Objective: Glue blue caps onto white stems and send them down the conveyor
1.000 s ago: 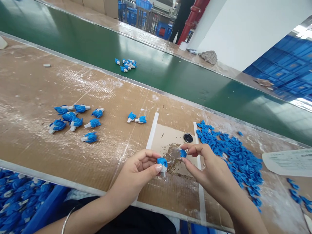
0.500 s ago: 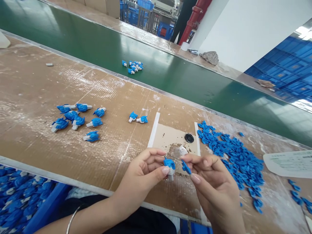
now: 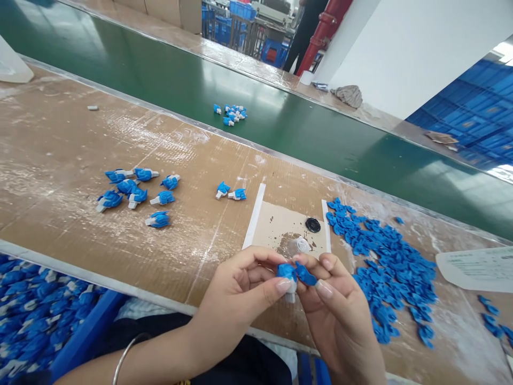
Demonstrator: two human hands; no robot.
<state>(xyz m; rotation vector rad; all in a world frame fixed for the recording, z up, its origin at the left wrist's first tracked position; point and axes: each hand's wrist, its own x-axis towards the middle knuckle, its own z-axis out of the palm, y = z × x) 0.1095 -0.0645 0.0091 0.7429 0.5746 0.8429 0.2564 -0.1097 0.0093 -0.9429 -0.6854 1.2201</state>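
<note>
Between its thumb and fingers, my left hand (image 3: pixel 244 299) pinches a small blue-and-white plastic piece (image 3: pixel 287 272), its white stub pointing down. My right hand (image 3: pixel 340 299) grips a flat, curved blue plastic part (image 3: pixel 305 274) by its edge. The two pieces meet or nearly meet; I cannot tell if they are joined. Just beyond the hands, a clear round cup (image 3: pixel 301 245) stands on a stained sheet (image 3: pixel 272 216), with a black round cap (image 3: pixel 312 224) behind it. A big heap of loose blue parts (image 3: pixel 393 262) lies right of my right hand.
Several blue-and-white pieces (image 3: pixel 138 197) lie at the left, with two more (image 3: pixel 237 194) near the tape. A cluster (image 3: pixel 234 115) sits on the green conveyor belt (image 3: pixel 160 75). A blue crate (image 3: pixel 84 331) of pieces is at lower left. A white bottle (image 3: pixel 476 270) lies at right.
My right hand has moved left, bringing the blue part from a small gap away up against the blue-and-white piece. The camera view has shifted slightly.
</note>
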